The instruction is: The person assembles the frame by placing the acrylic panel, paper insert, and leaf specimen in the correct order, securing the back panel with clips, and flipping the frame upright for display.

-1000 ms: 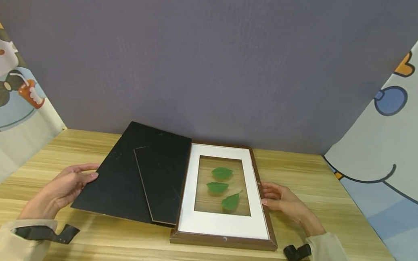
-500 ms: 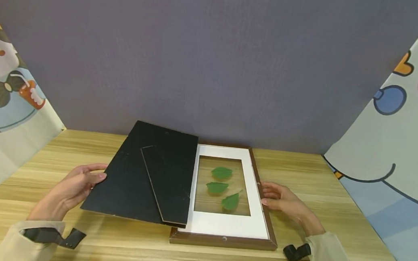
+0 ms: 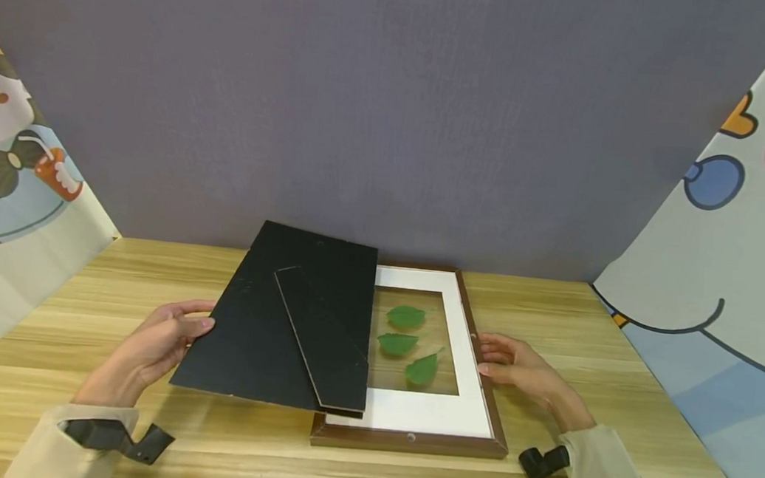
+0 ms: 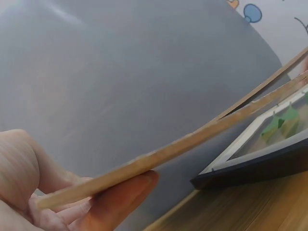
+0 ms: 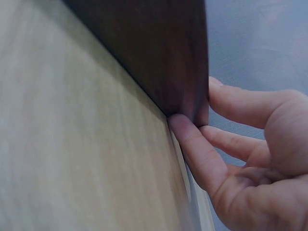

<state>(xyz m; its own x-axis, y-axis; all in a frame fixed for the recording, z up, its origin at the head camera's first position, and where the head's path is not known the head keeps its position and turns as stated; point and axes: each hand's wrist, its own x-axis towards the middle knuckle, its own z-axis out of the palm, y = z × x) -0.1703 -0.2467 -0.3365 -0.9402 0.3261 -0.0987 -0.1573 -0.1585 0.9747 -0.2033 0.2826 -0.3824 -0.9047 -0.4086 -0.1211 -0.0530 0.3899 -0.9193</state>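
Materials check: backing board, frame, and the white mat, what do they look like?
Backing board: likely fibreboard or pressed card, matte black face; its raw tan edge shows in the left wrist view, pinched by the left hand.
Frame: looks like wood or a wood-look moulding, dark brown, slight sheen; right hand rests against its side.
Mat: probably white card, matte, with a cut window.

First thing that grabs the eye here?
The black backing board, gripped at its left edge by the left hand and tilted over the left part of the brown frame. Next, three green leaves in the white mat's window. The right hand touches the frame's right edge.
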